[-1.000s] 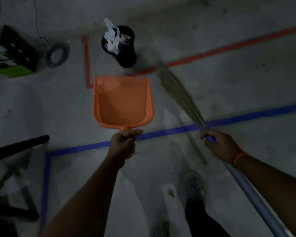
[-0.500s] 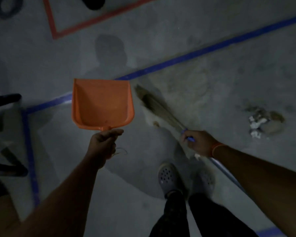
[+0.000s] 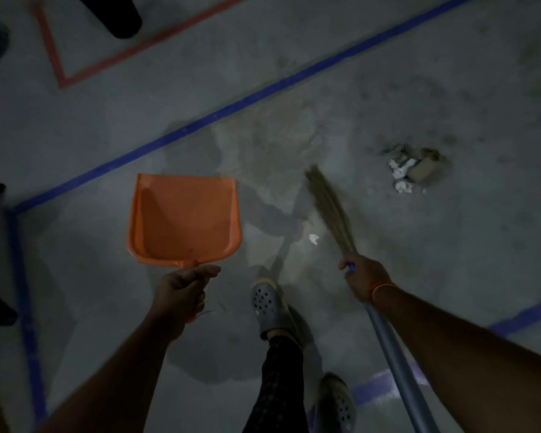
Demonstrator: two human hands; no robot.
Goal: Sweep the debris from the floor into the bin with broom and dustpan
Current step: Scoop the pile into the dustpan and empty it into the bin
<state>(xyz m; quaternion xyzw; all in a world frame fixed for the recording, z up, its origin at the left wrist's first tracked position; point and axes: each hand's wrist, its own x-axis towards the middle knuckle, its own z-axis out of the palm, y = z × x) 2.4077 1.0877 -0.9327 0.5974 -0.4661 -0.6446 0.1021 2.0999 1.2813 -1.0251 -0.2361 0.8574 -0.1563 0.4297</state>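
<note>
Debris lies right of centre; our left hand grips the dustpan, right hand fingers curl round the broom.

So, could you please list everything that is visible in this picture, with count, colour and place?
dustpan: 1, orange, held left of centre
broom: 1, straw bristles, grey handle, right of centre
debris pile: 1, white and brown, floor, right
paper scrap: 1, white, by bristles
bin: 1, black, top left, cropped
blue tape: several lines, floor
red tape: 1 corner, top left
shoes: 2, grey, bottom centre
left hand: grips dustpan handle
right hand: grips broom
</note>
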